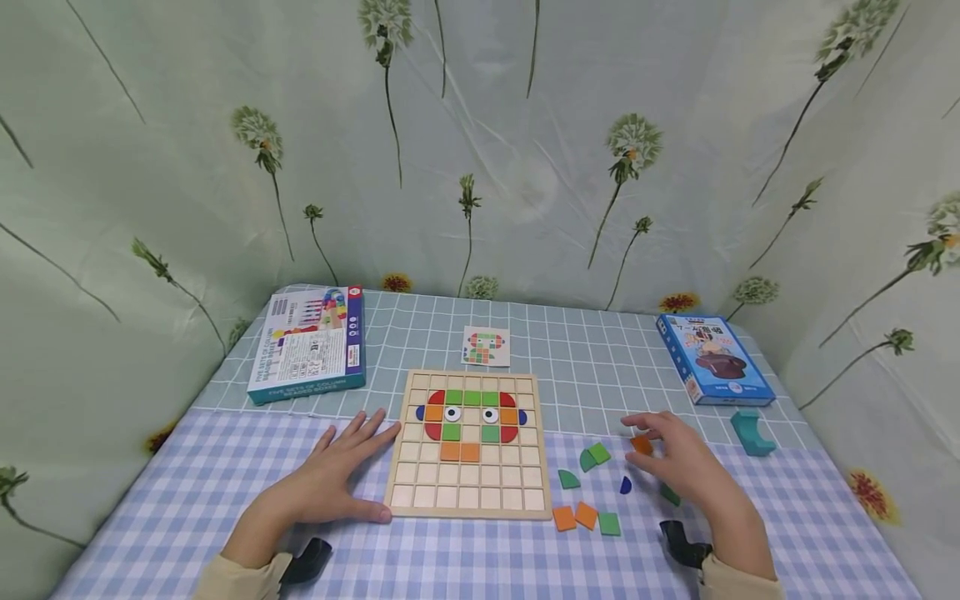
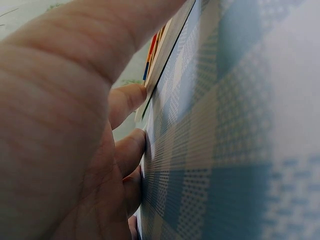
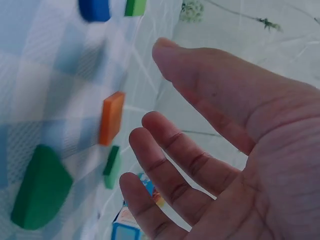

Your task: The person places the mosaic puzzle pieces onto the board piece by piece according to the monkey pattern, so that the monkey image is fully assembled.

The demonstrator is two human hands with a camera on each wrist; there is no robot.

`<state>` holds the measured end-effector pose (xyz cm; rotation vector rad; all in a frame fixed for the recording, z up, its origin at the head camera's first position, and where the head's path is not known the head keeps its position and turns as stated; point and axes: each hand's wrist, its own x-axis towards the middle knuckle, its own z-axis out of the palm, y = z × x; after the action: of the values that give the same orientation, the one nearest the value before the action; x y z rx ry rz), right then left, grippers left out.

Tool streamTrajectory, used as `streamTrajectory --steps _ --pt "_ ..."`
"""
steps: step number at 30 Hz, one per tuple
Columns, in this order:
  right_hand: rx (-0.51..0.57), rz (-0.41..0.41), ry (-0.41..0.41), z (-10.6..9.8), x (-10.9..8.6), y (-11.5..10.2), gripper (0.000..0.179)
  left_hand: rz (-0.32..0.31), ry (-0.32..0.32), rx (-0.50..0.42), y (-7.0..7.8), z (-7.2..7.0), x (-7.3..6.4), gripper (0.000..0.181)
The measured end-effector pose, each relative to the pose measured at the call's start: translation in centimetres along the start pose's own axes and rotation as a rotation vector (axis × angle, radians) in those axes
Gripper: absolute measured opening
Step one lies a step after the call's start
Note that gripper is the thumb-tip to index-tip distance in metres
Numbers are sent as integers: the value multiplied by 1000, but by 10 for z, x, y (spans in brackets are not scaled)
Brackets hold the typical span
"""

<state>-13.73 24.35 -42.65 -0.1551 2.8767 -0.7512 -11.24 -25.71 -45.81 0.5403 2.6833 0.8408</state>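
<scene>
A wooden grid board (image 1: 424,497) lies on the checked cloth, with red, green, orange and blue tiles and two eye pieces (image 1: 490,414) set in its upper part. My left hand (image 1: 330,475) rests spread at the board's left side, thumb by its lower left corner. Above the loose tiles on the right hovers my right hand (image 1: 678,454), its fingers apart and nothing between them. Under its fingertips is an orange square tile (image 3: 112,118). A green quarter-round tile (image 3: 41,189) lies close by, and a small blue half-round tile (image 1: 626,485) sits left of the hand.
Behind the board lies a pattern card (image 1: 486,347). Loose green tiles (image 1: 609,523) and orange tiles (image 1: 564,518) are scattered right of the board. A bead game box (image 1: 311,343) stands back left, a blue box (image 1: 715,358) back right, and a teal curved piece (image 1: 752,433) before it.
</scene>
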Motion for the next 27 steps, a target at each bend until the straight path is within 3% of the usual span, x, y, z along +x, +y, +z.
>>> streamTrajectory --steps 17,27 --pt "44 109 -18 7 10 20 37 11 11 6 -3 1 0 118" --pt "73 150 -9 7 11 21 35 -4 -7 12 -3 2 1 118"
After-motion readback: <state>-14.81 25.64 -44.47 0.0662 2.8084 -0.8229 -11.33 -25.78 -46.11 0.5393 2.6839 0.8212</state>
